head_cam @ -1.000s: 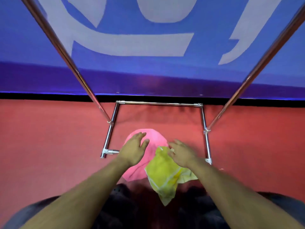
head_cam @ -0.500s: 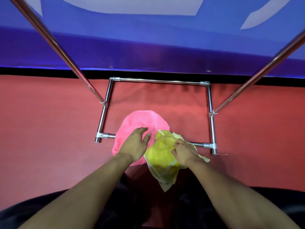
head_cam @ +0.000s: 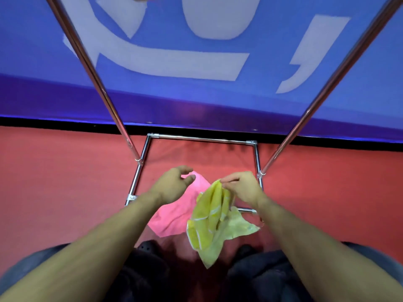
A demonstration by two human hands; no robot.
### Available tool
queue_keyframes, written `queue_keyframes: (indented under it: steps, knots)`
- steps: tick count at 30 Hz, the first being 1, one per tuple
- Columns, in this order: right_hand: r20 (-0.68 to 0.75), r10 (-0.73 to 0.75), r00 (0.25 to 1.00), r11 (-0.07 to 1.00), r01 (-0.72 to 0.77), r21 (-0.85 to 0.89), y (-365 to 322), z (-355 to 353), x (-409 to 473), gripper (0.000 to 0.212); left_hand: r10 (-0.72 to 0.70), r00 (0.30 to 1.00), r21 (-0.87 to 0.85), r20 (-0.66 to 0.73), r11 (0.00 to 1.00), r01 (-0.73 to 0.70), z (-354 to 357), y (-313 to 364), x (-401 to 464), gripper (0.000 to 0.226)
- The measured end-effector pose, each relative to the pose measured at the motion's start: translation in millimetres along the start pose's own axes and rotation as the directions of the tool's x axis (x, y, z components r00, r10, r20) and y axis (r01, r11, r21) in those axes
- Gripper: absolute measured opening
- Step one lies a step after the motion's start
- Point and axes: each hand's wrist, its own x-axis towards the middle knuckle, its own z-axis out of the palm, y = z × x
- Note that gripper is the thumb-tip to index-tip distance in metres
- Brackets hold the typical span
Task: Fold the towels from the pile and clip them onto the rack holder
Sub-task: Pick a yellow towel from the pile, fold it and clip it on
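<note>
A yellow towel (head_cam: pixel 210 216) hangs crumpled from my right hand (head_cam: pixel 242 186), which pinches its top edge between thumb and fingers. A pink towel (head_cam: pixel 176 212) lies on the red floor inside the rack's base, partly under the yellow one. My left hand (head_cam: pixel 172 184) hovers over the pink towel with fingers spread and holds nothing. The chrome rack holder has a rectangular base (head_cam: pixel 202 139) on the floor and two slanted poles, one on the left (head_cam: pixel 98 83) and one on the right (head_cam: pixel 322 99), rising out of view. No clips are visible.
A blue wall banner (head_cam: pixel 196 101) with pale lettering stands right behind the rack. Red carpet (head_cam: pixel 65 182) spreads to both sides. My dark-trousered legs (head_cam: pixel 261 275) and a dark shoe (head_cam: pixel 148 247) fill the bottom of the view.
My right hand has closed on the yellow towel's edge and lifted it off the floor so it hangs. My left hand rose off the pink towel. The view tilted upward.
</note>
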Motion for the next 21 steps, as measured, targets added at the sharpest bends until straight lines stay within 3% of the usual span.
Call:
queue_keyframes:
  steps: [4,7,11,14,17,21]
  knots:
    - [0.003,-0.140,0.990,0.988,0.139,0.066,-73,-31,-33,0.016,0.036,0.999,-0.008,-0.008,0.999,-0.036,-22,22,-30,0.050]
    - [-0.002,-0.205,0.979,0.970,0.203,0.135,-131,-48,-63,0.017,0.096,0.995,-0.069,-0.014,0.993,-0.097,-32,44,-59,0.070]
    - [0.069,-0.242,0.968,0.920,0.206,0.334,-211,-68,-105,0.021,0.302,0.953,-0.163,0.027,0.942,-0.293,-54,69,-90,0.114]
    - [0.104,-0.326,0.940,0.819,0.226,0.527,-267,-84,-133,0.023,0.485,0.874,-0.216,0.021,0.856,-0.469,-67,92,-109,0.125]
    - [0.066,-0.388,0.919,0.686,0.240,0.687,-312,-99,-159,0.020,0.596,0.801,-0.264,-0.050,0.766,-0.586,-76,117,-125,0.110]
    - [-0.056,-0.381,0.923,0.587,0.289,0.756,-337,-106,-169,0.023,0.533,0.839,-0.483,-0.106,0.710,-0.512,-75,137,-141,0.064]
